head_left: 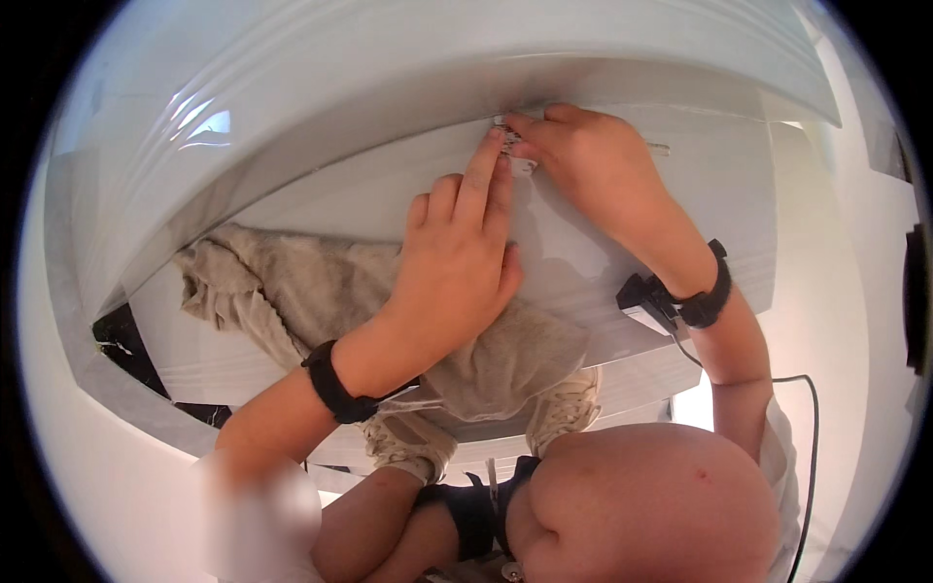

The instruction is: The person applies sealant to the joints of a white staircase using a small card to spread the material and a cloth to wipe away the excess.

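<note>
Bare knee [651, 505], hands on white strip [512, 146]

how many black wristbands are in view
2: one wristband on the left hand's wrist, low centre-left; the other wristband on the right hand's wrist, at right.

One small label [512, 146], pale with dark markings, sits at the edge where the white panel [408, 194] meets the overhanging white surface. My fingertips [494, 139] press on it from both sides. No packages, signs or screens.
</note>
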A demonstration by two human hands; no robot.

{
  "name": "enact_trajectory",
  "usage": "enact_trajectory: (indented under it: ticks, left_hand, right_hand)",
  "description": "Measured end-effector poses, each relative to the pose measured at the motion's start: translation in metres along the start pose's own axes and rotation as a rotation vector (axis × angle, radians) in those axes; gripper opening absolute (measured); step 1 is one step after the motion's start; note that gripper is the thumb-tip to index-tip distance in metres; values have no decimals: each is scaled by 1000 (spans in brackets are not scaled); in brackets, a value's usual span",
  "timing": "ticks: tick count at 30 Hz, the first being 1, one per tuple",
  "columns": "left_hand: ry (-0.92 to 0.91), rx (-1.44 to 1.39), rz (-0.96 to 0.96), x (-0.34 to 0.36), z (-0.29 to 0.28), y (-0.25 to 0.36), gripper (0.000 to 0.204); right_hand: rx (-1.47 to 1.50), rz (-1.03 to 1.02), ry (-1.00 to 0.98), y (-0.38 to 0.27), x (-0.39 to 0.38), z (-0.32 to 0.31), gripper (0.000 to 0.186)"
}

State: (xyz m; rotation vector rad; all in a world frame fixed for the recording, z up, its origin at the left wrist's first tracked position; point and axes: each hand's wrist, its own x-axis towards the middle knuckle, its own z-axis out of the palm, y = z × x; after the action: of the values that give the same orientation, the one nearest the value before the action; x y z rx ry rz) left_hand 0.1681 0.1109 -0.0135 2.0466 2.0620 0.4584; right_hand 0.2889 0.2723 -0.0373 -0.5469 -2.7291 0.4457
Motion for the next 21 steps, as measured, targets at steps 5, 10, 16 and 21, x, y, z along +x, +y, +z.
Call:
enact_trajectory:
  ticks: [5, 10, 16, 21]
  left_hand:
    - [-50, -25, -11, -5, -2, -1, 76]
    - [-65, 1, -11, -3, -6, 1, 79]
    - [28, 36, -23, -10, -2, -5, 81]
    - [32, -48, 56, -4, -4, -6, 78]
  right_hand:
    - [11, 37, -14, -2, -1, -1, 29]
    - [34, 14, 35, 2, 0, 5, 29]
    - [83, 13, 44, -9, 4, 18, 28]
    - [67, 22, 14, -4, -2, 4, 27]
